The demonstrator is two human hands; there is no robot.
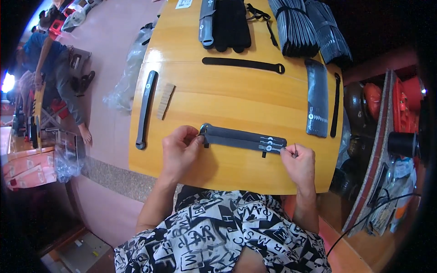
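A small overlapping stack of dark grey straps (241, 138) with white print lies across the near part of the table in front of me. My left hand (181, 148) is closed in a pinch on the stack's left end, by a rounded tip with a hole. With thumb and fingers pressed together, my right hand (299, 163) grips the right end; a thin dark bit shows between the fingers. Short black tabs (264, 154) stick out from under the stack's near edge. Left of my left hand lies a single grey strap (146, 109), next to a ribbed tan strip (165, 101).
On the yellow table (218, 95) lie a black strap (243, 65), a grey printed sleeve (317, 100) and a narrow black strip (335, 104). Black gloves (230, 25) and bundled grey straps (295, 27) sit at the far side. A cluttered shelf (375, 159) stands right; another person (57, 68) is at far left.
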